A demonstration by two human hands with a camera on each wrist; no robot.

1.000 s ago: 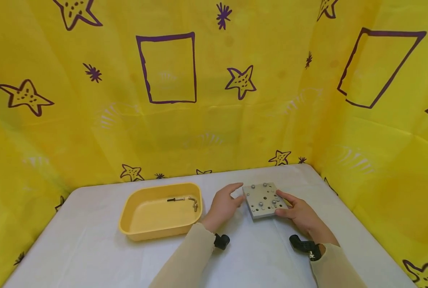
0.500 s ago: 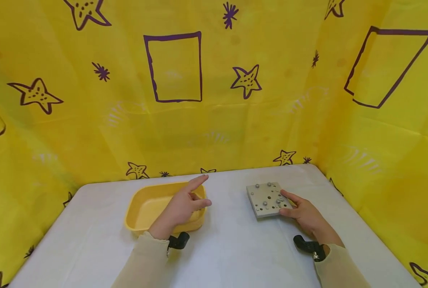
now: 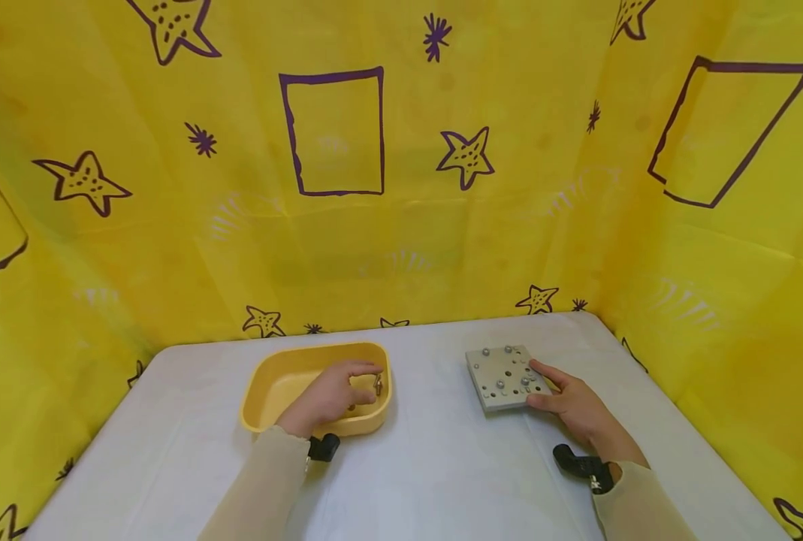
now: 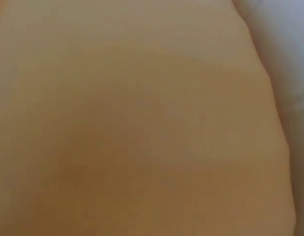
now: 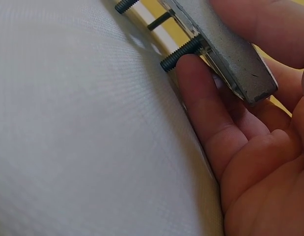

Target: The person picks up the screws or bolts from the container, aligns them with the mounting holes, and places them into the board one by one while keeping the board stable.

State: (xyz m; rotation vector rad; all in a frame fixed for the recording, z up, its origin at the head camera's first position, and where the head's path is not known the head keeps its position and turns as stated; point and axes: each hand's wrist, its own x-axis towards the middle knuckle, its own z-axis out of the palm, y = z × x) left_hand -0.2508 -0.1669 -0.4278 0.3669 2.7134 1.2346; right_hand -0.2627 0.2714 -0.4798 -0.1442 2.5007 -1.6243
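Observation:
My right hand (image 3: 573,402) grips the right edge of a grey metal plate (image 3: 492,370), which has holes and several bolt heads on its top face. In the right wrist view, threaded bolts (image 5: 181,53) stick out of the plate's underside, and fingers (image 5: 203,93) curl beneath it close to one bolt. My left hand (image 3: 330,394) is inside the yellow tray (image 3: 255,398), thumb and forefinger apart. Beside its fingertips lies a small metal fastener (image 3: 378,384); the hand hides other parts of the tray. A blurred, tan surface fills most of the left wrist view.
White cloth (image 3: 428,451) covers the table, with bare cloth between tray and plate. Yellow curtains (image 3: 408,225) printed with stars and frames hang behind the table and at both sides.
My left hand has left the plate's side, swung left and lowered into the tray. The right hand keeps its hold on the plate, and the view has shifted slightly.

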